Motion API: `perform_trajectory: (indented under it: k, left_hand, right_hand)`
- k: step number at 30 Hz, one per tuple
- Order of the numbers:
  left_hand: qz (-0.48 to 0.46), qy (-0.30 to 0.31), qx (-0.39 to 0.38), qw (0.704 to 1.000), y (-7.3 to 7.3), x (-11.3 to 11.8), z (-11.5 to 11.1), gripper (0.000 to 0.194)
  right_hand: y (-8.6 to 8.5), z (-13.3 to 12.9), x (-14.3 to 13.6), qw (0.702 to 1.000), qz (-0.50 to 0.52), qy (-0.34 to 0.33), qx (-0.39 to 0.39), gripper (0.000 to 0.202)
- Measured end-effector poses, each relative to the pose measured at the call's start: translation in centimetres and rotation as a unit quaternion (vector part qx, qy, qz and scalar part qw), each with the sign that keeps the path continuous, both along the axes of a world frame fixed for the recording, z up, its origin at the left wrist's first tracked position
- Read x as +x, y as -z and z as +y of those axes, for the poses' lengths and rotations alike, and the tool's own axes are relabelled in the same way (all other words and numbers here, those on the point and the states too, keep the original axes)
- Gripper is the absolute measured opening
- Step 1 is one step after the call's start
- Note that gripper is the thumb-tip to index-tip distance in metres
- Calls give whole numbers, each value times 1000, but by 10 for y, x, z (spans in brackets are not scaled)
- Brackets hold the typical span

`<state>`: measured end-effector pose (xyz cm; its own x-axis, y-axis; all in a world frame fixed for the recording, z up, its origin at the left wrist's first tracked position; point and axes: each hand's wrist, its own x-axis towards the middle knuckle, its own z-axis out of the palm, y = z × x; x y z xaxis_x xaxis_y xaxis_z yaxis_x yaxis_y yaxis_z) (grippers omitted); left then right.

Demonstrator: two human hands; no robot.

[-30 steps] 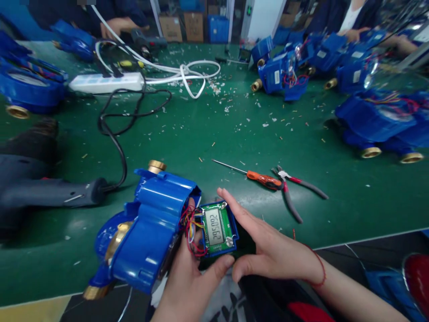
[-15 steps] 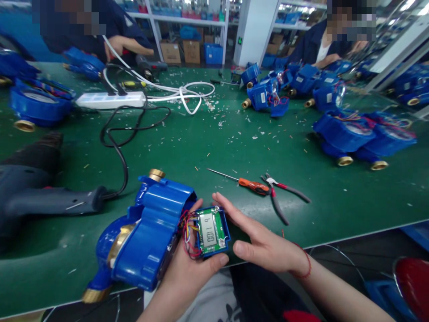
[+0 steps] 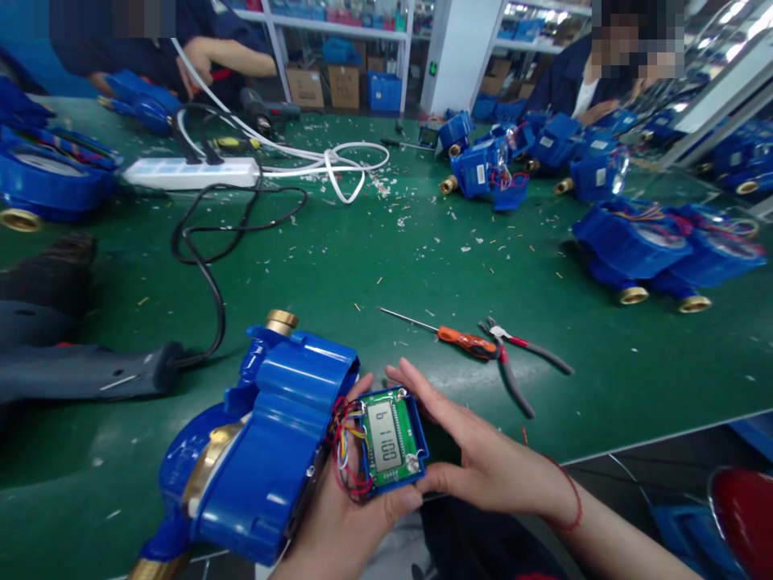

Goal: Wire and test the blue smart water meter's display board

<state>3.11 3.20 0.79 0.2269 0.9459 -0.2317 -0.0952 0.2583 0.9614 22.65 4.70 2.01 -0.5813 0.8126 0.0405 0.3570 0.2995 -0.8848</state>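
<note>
A small display module, a green circuit board with a lit LCD in a blue frame, rests in my left hand, whose thumb and fingers hold its near and far edges. My right hand is at the module's right side, thumb touching or nearly touching the lower right corner, fingers spread past the upper right. Colored wires run from the module's left edge toward a blue meter body with brass fittings. That body lies on its side against my left hand.
An orange screwdriver and red-handled cutters lie beyond my right hand. A heat gun is at left, its black cord near a white power strip. More blue meters stand at right. Two people sit across the green table.
The module and both hands sit slightly lower and to the right in view. My right thumb has come closer to the module's corner. The view has shifted a little.
</note>
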Motion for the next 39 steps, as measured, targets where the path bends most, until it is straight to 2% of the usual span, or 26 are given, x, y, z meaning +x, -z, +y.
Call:
perform_trajectory:
  k: [3, 8, 13, 17, 19, 21, 26, 30, 36, 39]
  left_hand:
    - [17, -13, 17, 1000, 2, -1, -2, 94]
    - [115, -6, 81, 990, 8, -6, -4, 83]
    - [172, -21, 125, 977, 9, -3, -5, 72]
    - [307, -3, 219, 926, 5, -5, 0, 72]
    - [335, 20, 249, 909, 4, -7, 1, 76]
    - [319, 33, 236, 917, 4, -10, 2, 75]
    - [225, 51, 154, 961, 6, -10, 0, 67]
    - [175, 57, 115, 976, 7, -11, -2, 60]
    - [118, 38, 63, 990, 2, -10, -1, 59]
    - [122, 24, 71, 990, 4, -8, -1, 62]
  right_hand:
    - [1, -2, 1, 1000, 4, -1, 4, 104]
    - [1, -4, 0, 1000, 17, -1, 11, 107]
    - [0, -2, 0, 999, 30, -5, 26, 106]
    - [-3, 0, 0, 999, 23, -11, 30, 102]
    - [-3, 1, -2, 999, 23, -15, 35, 101]
    - [-3, 2, -4, 999, 24, -15, 43, 103]
    - [-1, 3, -11, 998, 35, 7, 53, 97]
    - [-3, 2, -16, 998, 48, 33, 37, 91]
    - [-4, -2, -23, 988, 111, 92, -52, 86]
    - [-6, -2, -23, 985, 117, 87, -93, 87]
